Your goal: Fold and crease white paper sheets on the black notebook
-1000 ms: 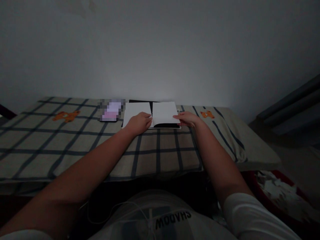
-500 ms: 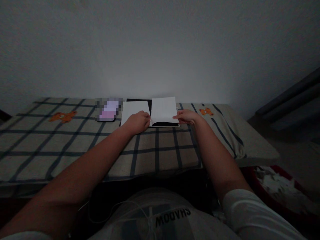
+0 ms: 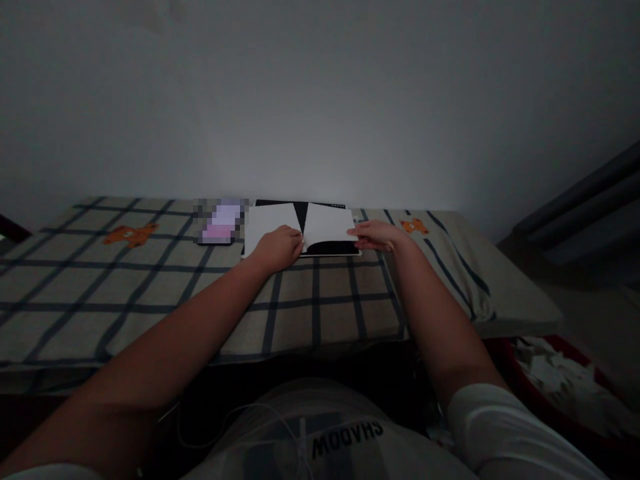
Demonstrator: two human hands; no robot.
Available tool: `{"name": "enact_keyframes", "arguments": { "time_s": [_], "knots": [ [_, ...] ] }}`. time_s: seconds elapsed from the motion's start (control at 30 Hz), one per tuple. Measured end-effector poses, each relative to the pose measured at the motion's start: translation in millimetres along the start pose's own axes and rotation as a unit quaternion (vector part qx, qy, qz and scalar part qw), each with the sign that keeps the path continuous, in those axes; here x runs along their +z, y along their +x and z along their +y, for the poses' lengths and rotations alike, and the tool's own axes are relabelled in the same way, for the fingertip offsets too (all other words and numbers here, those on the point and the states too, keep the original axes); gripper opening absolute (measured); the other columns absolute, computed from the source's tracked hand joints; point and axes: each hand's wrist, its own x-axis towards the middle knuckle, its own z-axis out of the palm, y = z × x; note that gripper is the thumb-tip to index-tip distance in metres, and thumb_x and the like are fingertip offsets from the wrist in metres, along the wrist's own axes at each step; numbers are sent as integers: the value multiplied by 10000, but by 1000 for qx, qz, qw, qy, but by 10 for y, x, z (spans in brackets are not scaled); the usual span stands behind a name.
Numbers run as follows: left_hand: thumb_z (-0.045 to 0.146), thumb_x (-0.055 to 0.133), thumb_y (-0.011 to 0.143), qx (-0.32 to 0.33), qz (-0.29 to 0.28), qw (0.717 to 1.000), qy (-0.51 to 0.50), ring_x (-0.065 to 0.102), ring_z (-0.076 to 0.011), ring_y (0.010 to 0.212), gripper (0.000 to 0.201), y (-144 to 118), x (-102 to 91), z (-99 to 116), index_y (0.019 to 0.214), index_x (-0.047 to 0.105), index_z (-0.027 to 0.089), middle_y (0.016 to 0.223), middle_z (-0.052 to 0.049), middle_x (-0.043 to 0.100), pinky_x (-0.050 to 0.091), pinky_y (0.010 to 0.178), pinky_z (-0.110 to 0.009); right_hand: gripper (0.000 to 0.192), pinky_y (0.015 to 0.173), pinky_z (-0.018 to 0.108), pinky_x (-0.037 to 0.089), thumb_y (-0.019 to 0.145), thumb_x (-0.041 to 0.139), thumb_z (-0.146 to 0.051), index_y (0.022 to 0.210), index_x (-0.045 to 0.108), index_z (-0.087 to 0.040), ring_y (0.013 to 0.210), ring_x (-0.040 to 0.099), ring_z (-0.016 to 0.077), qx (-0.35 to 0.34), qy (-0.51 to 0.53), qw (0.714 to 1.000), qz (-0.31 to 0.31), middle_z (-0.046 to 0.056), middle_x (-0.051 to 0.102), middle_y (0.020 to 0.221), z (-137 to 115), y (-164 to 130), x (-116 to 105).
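Note:
An open notebook (image 3: 330, 220) with white pages and black areas lies flat near the wall. My left hand (image 3: 280, 248) rests over the left page (image 3: 267, 217), its fingers curled together at the lower inner edge beside the middle. What is under those fingertips is partly hidden. At the right edge, my right hand (image 3: 375, 235) pinches the right page between thumb and fingers. A black wedge shows between the two pages, and a black strip runs below the right one.
A phone (image 3: 220, 223) with a lit, blurred screen lies left of the notebook. The checked cloth (image 3: 290, 307) bears orange bear patches (image 3: 131, 235). A white wall (image 3: 320, 100) rises behind. A red bin (image 3: 520, 370) with crumpled paper stands low at right.
The right page, raised and tilted before, now lies lower and flatter, with more black showing around it. Both hands have stayed nearly in place; the view has shifted slightly.

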Motion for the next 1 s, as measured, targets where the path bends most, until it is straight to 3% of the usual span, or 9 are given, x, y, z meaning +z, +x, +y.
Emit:
{"name": "enact_keyframes", "arguments": {
  "time_s": [0.2, 0.43, 1.0],
  "knots": [
    [380, 344, 949, -16, 10, 1000, -15, 518, -249, 1133, 379, 1, 33, 5, 1121, 626, 195, 1212, -77, 610, 506, 760, -338, 111, 509, 130, 508, 796, 620, -48, 797, 619, -159, 504, 574, 49, -15, -4, 1000, -16, 0, 648, 678, -15, -25, -4],
    [375, 349, 941, -24, -7, 999, -23, 512, -252, 1137, 396, 9, 23, 0, 1130, 637, 178, 1235, -79, 597, 502, 796, -343, 156, 424, 135, 417, 770, 620, -38, 696, 551, -157, 404, 471, 44, -1, -83, 997, -8, -36, 540, 497, -44, -117, 47],
    [361, 340, 942, -36, -9, 999, -26, 506, -257, 1146, 399, 22, 13, -1, 1128, 642, 179, 1233, -78, 599, 484, 790, -338, 127, 496, 136, 454, 764, 614, -33, 805, 586, -150, 476, 511, 45, 8, -107, 994, -16, -21, 597, 608, -11, -49, -63]
  ]
}}
